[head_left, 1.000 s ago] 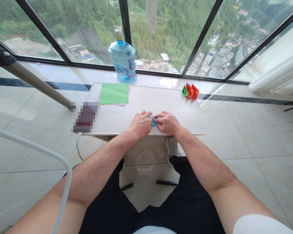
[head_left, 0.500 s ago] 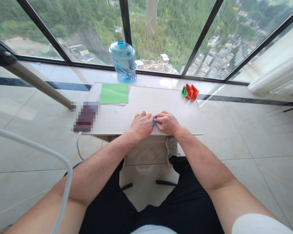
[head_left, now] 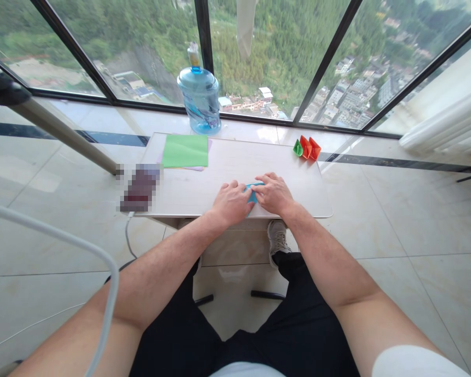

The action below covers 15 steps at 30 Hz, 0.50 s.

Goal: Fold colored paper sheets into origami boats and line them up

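Note:
A small blue folded paper [head_left: 253, 194] lies near the front edge of the low white table [head_left: 220, 167]. My left hand [head_left: 231, 202] rests on its left side with fingers curled and pinching it. My right hand [head_left: 273, 192] presses on its right side, fingers bent over the paper. Most of the paper is hidden under the two hands.
A green sheet on a stack of coloured paper [head_left: 184, 151] lies at the table's back left. Folded paper boats, one green and two red [head_left: 306, 148], stand at the back right. A blue water jug [head_left: 200, 98] stands by the window. A blurred dark object [head_left: 140, 188] sits at the left edge.
Both hands have shifted slightly on the blue paper, and a little more of it shows between them now.

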{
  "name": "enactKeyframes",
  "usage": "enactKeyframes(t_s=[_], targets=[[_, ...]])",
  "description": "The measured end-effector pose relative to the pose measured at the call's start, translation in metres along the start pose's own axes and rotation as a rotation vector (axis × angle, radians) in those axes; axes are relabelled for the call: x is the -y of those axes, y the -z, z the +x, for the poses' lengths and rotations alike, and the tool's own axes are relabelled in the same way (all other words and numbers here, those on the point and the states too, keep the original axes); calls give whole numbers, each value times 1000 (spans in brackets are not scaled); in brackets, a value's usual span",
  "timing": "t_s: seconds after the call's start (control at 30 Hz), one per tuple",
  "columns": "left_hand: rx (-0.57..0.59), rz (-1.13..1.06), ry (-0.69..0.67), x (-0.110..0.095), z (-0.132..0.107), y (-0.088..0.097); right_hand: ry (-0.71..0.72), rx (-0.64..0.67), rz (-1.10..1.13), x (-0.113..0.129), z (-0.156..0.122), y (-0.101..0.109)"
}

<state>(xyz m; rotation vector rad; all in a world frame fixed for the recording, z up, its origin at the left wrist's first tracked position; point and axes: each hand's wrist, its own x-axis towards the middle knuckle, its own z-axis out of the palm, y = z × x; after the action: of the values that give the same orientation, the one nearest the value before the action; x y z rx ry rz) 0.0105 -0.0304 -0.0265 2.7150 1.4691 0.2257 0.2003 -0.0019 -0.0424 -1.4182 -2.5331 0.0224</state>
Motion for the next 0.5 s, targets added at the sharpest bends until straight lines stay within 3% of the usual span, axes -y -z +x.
enactKeyframes(t_s=[0.27,0.5], targets=[[15,-13,38,-12,-2,-6,-145,157,-29,20,2,17],[1,-40,34,-9,-1,-9,-245,194,-8,15,5,14]])
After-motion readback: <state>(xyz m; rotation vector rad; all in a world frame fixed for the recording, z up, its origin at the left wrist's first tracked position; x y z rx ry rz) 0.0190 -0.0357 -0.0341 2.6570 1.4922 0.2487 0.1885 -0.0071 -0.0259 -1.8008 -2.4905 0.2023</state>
